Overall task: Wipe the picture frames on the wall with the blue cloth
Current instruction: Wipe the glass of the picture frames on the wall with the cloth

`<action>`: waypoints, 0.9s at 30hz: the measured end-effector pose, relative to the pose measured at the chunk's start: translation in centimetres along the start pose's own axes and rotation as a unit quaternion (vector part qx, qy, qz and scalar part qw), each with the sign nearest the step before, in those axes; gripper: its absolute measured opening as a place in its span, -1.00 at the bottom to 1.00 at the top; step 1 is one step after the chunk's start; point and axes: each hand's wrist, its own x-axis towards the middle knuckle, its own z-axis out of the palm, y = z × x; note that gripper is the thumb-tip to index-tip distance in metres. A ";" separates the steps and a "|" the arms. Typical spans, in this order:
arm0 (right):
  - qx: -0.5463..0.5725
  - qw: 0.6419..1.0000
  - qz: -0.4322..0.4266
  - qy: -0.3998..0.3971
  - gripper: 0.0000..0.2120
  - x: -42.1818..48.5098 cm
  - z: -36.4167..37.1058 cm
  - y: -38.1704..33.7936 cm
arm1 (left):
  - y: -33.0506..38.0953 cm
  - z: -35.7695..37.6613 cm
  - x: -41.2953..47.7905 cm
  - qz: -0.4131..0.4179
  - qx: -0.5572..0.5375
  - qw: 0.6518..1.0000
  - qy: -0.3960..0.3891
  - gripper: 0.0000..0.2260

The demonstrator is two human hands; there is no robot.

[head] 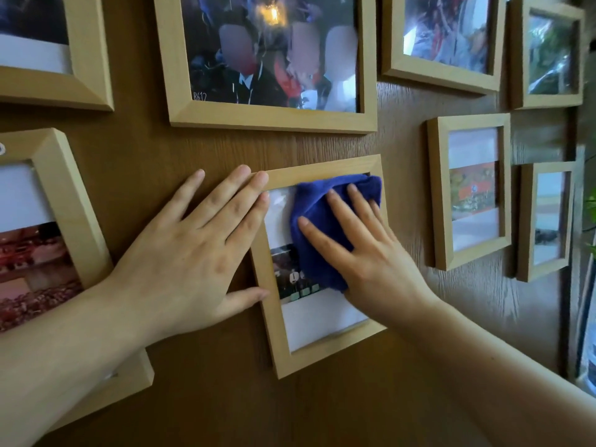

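A small light-wood picture frame [283, 346] hangs on the brown wood-grain wall at the centre. My right hand [364, 250] lies flat on a folded blue cloth [317, 221], pressing it against the frame's glass over the upper right part. My left hand [190, 250] rests flat against the wall with spread fingers. Its fingertips touch the frame's upper left corner and its thumb touches the frame's left edge. The cloth and my right hand hide part of the photo.
Several more light-wood frames hang around: a large one [274, 119] above, one [74, 221] at the left behind my left forearm, two [442, 195] [525, 221] at the right, and others along the top. Green leaves [591, 204] show at the right edge.
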 end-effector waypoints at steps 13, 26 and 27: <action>0.041 0.996 -0.068 -0.030 -0.38 -6.0 2.5 -4.0 | 0.8 0.2 0.1 -0.020 -0.013 1.000 0.002 0.00; 0.028 0.997 0.007 0.068 -0.48 -1.9 1.0 -0.1 | 1.4 0.4 0.1 -0.037 -0.009 0.999 -0.004 0.05; 0.033 0.998 0.007 0.057 -0.46 -2.6 1.2 -0.8 | 1.4 0.4 0.1 -0.036 -0.008 0.999 -0.004 0.05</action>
